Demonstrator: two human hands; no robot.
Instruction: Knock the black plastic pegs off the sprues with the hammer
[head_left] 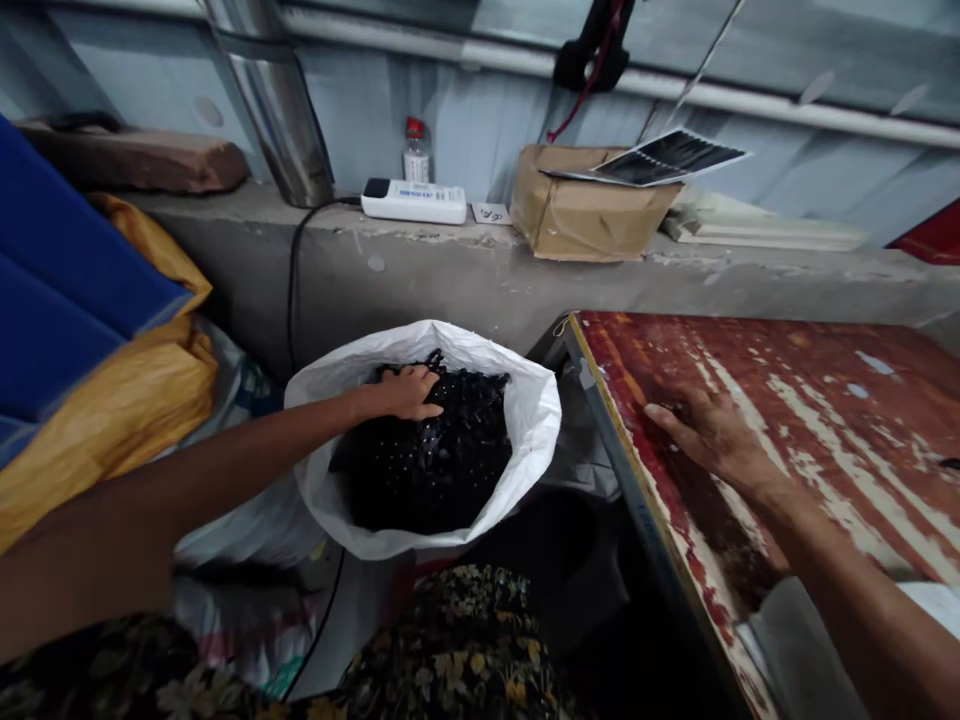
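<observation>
A white woven sack (536, 415) stands with its mouth wide, filled with a heap of small shiny black pieces (450, 460) whose exact kind I cannot make out. Resting on top of that heap is my left hand (409, 392), with fingers apart and some fingertips hidden among the pieces. To the right, my right hand (712, 435) lies flat on a worn red-brown table (810, 350), holding nothing.
On the concrete ledge behind are a white device with a cable (414, 202), a red-capped bottle (416, 150), a cardboard box (585, 205) and a steel pipe (274, 110). Yellow sacking (157, 390) and a blue panel (67, 280) stand at left.
</observation>
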